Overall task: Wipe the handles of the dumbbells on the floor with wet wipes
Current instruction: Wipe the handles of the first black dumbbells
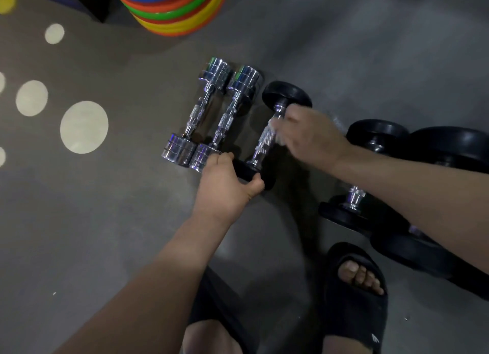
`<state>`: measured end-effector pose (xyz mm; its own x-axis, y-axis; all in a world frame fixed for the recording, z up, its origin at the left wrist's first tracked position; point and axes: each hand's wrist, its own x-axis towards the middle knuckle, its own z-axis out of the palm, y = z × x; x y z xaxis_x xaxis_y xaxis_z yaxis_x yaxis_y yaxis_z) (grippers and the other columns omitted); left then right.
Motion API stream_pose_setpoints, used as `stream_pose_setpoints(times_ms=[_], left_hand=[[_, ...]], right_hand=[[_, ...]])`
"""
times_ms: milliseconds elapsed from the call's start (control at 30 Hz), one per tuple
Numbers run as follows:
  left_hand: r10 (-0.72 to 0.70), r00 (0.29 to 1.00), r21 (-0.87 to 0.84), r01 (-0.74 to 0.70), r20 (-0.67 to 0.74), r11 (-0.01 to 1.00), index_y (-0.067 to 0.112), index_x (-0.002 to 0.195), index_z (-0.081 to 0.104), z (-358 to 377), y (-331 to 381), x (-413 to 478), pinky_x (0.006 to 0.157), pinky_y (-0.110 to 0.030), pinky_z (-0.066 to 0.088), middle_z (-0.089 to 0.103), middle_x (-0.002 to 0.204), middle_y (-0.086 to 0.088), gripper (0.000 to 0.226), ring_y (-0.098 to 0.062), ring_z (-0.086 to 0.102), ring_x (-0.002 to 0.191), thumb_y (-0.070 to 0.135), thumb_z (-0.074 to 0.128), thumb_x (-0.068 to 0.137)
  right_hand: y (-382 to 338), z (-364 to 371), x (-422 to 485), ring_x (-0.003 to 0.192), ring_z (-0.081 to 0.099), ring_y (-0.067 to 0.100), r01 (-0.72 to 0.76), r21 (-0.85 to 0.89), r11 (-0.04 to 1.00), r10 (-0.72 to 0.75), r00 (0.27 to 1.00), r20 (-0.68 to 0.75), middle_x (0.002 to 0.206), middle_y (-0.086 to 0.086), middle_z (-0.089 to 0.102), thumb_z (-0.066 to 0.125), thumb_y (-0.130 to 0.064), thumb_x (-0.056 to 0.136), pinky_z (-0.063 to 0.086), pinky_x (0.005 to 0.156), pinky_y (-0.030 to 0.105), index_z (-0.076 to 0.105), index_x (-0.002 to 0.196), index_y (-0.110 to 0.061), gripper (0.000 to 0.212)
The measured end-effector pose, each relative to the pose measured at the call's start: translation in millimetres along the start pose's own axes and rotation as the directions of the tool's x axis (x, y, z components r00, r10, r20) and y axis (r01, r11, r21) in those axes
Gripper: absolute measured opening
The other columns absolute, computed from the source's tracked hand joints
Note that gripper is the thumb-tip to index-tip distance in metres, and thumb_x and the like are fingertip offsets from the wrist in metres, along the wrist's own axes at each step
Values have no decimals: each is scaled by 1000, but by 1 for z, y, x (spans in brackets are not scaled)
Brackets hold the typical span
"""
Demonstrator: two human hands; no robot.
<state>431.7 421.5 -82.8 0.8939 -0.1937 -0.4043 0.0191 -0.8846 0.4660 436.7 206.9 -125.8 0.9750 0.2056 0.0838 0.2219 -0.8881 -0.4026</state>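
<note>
on the grey floor [105,208] the black dumbbell [287,95] lies just beside two chrome dumbbells [227,118]. the left hand [227,187] grips its near black end, fingers [225,157] curled over it. the right hand [315,139], blurred, holds a wet wipe [275,132] against the knurled handle [264,140].

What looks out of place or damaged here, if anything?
Nothing stands out. Two chrome dumbbells lie side by side; the left hand grips the black dumbbell, the right hand holds a wipe to its handle.

Dumbbells [209,110], perhaps five, on floor [105,208]
</note>
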Motion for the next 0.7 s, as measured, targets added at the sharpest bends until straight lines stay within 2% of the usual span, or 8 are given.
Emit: stream_pose_setpoints(times_ms=[33,100,233,333,400,500,600,700], left_hand=[[6,1000,1,-6,-5,1000,2,141,49,1,0,-1,106,-23,33,49,138,-12,78,-25,47,130,41,77,79],[18,1000,7,-18,-16,1000,1,139,50,3,0,-2,109,-28,35,50,137,-12,79,-27,46,130,42,78,77],[36,999,21,-35,-38,999,0,135,53,5,-1,-3,109,-35,39,53,132,-13,78,-29,48,126,44,79,76],[52,998,48,-50,-44,998,1,134,54,7,0,-6,108,-36,39,53,128,-12,77,-30,49,124,45,79,75],[63,997,52,-61,-40,997,2,133,55,8,1,-8,108,-37,40,53,126,-11,77,-30,49,123,46,79,75],[65,997,53,-63,-43,997,2,133,55,8,2,-9,108,-39,40,53,125,-11,77,-30,49,123,47,79,75],[65,997,57,-63,-41,996,2,133,55,8,1,-8,108,-39,40,53,125,-11,77,-29,49,122,47,79,75],[70,997,65,-67,-43,996,2,131,56,9,3,-9,107,-41,41,53,124,-11,76,-30,49,121,47,79,75]], right_hand=[[1,-3,4,70,55,34,-87,-16,996,86,996,-32,89,13,52,35,-31,93,44,53,36,67,104,-8,40],[-11,2,1,68,54,32,-138,-8,990,137,990,-30,91,12,51,38,-28,97,47,54,38,65,104,-6,35],[-27,6,-13,78,41,12,-28,96,995,21,998,64,89,-6,42,48,-25,103,35,59,32,56,104,-10,17],[-10,1,-2,78,43,17,-142,-51,989,144,989,26,91,-3,39,38,-32,103,26,60,33,56,108,-12,27],[-5,2,-1,72,50,16,-247,-29,969,247,969,2,86,-9,45,35,-40,106,28,58,31,54,101,-16,31],[-11,7,-10,68,55,15,-282,-4,959,281,958,-54,77,-5,55,38,-50,105,36,57,32,49,93,-21,33],[-5,5,-15,81,54,25,-258,-42,965,259,965,34,95,-1,52,30,-39,106,40,66,36,54,120,-18,35],[0,5,-6,83,42,18,-340,-23,940,340,939,42,101,-3,40,15,-39,100,32,70,33,50,132,-16,52]])
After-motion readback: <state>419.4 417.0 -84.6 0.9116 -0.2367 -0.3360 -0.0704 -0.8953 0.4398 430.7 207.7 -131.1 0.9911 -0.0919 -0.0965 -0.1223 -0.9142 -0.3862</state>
